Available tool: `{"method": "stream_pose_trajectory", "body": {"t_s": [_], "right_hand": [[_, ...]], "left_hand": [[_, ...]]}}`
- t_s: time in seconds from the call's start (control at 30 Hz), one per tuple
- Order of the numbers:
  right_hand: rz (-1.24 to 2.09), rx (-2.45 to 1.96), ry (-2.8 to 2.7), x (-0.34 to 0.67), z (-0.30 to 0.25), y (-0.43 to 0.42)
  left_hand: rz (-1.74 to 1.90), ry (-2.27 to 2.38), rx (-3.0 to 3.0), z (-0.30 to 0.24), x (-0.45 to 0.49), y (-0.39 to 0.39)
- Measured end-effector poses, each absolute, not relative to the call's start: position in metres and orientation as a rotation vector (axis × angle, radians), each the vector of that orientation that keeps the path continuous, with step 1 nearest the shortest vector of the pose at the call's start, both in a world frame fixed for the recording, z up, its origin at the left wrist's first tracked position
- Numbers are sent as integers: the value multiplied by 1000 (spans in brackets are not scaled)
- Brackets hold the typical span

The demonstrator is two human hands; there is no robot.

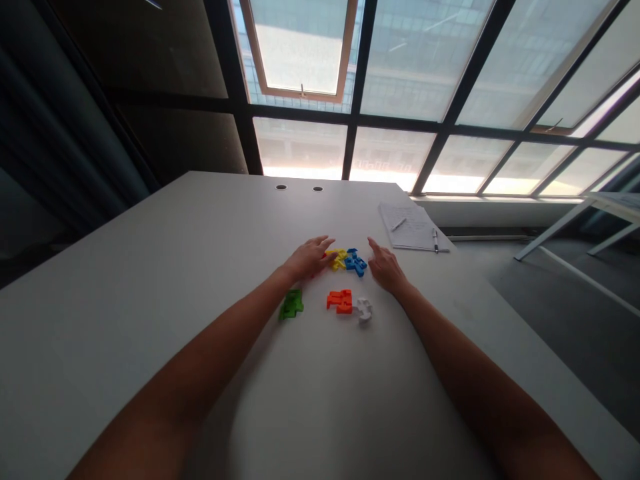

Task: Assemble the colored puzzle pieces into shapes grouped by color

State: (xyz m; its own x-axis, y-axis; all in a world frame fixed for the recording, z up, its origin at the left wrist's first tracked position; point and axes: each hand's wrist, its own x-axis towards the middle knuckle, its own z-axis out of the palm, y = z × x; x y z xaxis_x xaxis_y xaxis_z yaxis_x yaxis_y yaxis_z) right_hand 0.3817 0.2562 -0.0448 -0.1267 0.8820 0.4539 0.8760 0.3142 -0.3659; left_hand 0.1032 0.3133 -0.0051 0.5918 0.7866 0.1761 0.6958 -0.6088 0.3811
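My left hand is over the table with its fingers stretched forward and its thumb at a red piece, mostly covered by the hand. To the right of that thumb lies a yellow plastic piece, close against a blue plastic piece. My right hand is just right of the blue piece, index finger extended and the other fingers partly bent; nothing shows in it. Nearer to me lie a green piece by my left forearm, an orange piece, and a white piece beside the orange one.
The pieces lie on a large white table. Sheets of paper with two pens are at its right edge. Two round holes are at the far edge. A white-legged table stands at right, near the windows.
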Motion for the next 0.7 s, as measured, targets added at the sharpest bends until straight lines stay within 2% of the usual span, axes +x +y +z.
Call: {"method": "stream_pose_trajectory", "body": {"t_s": [0.13,0.23,0.47,0.6,0.7], "right_hand": [[109,-1388,-2206,367,-44,247],[179,-1289,-2169,365,-40,241],[139,-1489,-1864,369,-39,245],[243,-1321,-1998,367,-40,244],[255,-1302,-1885,369,-39,245]], "left_hand": [[239,1094,2582,2,124,319],[137,1015,2594,10,127,310],[212,1072,2662,29,120,289],[208,1084,2670,27,131,282],[126,984,2666,23,141,273]]}}
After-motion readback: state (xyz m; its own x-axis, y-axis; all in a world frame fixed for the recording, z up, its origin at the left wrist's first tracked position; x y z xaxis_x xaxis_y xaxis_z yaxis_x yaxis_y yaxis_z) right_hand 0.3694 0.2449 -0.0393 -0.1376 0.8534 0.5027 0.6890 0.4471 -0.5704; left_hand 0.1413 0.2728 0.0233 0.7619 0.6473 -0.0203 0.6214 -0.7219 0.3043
